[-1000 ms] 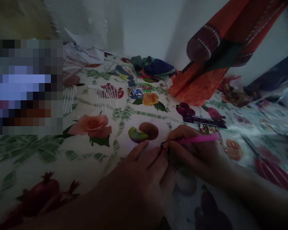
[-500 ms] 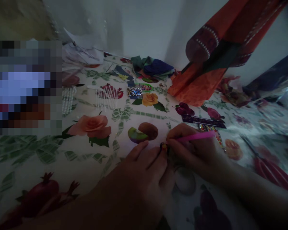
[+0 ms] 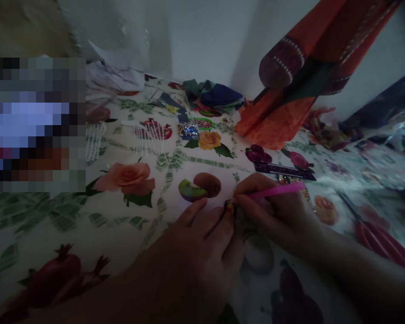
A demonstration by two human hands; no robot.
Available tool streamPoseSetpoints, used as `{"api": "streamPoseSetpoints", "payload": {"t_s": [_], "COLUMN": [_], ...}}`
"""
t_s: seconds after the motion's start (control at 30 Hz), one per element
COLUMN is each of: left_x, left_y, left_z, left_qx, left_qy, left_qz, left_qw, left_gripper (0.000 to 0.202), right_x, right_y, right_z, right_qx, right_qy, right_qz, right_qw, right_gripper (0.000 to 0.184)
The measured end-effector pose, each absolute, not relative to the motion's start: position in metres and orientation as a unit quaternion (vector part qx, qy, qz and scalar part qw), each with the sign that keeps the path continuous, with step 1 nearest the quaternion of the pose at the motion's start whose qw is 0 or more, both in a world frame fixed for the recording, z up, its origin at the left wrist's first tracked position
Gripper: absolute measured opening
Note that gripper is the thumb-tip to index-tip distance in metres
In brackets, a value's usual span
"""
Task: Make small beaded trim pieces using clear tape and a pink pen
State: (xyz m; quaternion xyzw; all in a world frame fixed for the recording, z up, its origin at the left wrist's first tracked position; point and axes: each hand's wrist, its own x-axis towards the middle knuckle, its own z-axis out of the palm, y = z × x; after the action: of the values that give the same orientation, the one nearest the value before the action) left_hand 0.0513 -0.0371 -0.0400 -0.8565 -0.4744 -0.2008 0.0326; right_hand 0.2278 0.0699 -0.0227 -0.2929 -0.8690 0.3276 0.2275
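Pen-like pink tool (image 3: 280, 191) sits in the right hand (image 3: 273, 207): fingers closed in a pinch near its lower end, shaft slanting back over the hand, far end free. We can't see the tip; fingers cover it. Looks light, stiff, probably smooth plastic, so we'd expect a bit of slip; best hold is low on the shaft, close to the tip, as now.

Small dark piece (image 3: 228, 206) with reddish-yellow bits lies at the left hand's (image 3: 202, 243) fingertips, just beside the right fingertips, between the two hands. Left hand lies palm down, fingers forward and slightly spread, fingertips against the piece; thumb is hidden, so we can't tell whether it pinches or only presses. We'd judge the piece light, with small decorations that could come loose; edges look the safer place to hold. Too dark to tell whether it's stiff or soft.

Around: dark strip (image 3: 285, 170) just beyond the right hand, beaded patch (image 3: 306, 194) partly hidden behind that hand, scissors (image 3: 381, 238) off to its right, beyond the forearm. Bead strands (image 3: 148, 138) and bead-covered pad (image 3: 188, 130) lie farther back on the floral tablecloth (image 3: 121, 238), well apart from both hands.
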Motion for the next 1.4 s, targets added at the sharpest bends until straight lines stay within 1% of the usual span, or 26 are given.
{"api": "streamPoseSetpoints", "payload": {"t_s": [0.1, 0.23, 0.37, 0.67, 0.93, 1.13, 1.4], "left_x": [0.051, 0.05, 0.051, 0.052, 0.051, 0.052, 0.052], "left_y": [-0.037, -0.035, -0.038, -0.037, -0.037, -0.037, -0.038], "left_z": [-0.04, -0.041, -0.04, -0.038, -0.037, -0.038, -0.038], "left_qx": [-0.853, -0.872, -0.845, -0.851, -0.857, -0.853, -0.854], "left_qy": [-0.478, -0.434, -0.486, -0.479, -0.473, -0.476, -0.479], "left_qz": [-0.207, -0.221, -0.219, -0.211, -0.202, -0.209, -0.199], "left_qw": [0.043, 0.056, 0.044, 0.045, 0.039, 0.045, 0.043], "left_gripper": [0.038, 0.038, 0.038, 0.035, 0.04, 0.036, 0.04], "right_x": [0.23, 0.234, 0.235, 0.232, 0.23, 0.232, 0.233], "right_y": [0.073, 0.077, 0.081, 0.081, 0.082, 0.081, 0.082], "right_z": [-0.019, -0.017, -0.019, -0.021, -0.021, -0.022, -0.022], "right_qx": [-0.329, -0.37, -0.352, -0.344, -0.339, -0.339, -0.356], "right_qy": [-0.85, -0.839, -0.862, -0.869, -0.876, -0.871, -0.859], "right_qz": [0.315, 0.302, 0.272, 0.261, 0.254, 0.258, 0.272], "right_qw": [0.263, 0.26, 0.244, 0.24, 0.231, 0.245, 0.248], "right_gripper": [0.009, 0.012, 0.011, 0.01, 0.01, 0.01, 0.009]}}
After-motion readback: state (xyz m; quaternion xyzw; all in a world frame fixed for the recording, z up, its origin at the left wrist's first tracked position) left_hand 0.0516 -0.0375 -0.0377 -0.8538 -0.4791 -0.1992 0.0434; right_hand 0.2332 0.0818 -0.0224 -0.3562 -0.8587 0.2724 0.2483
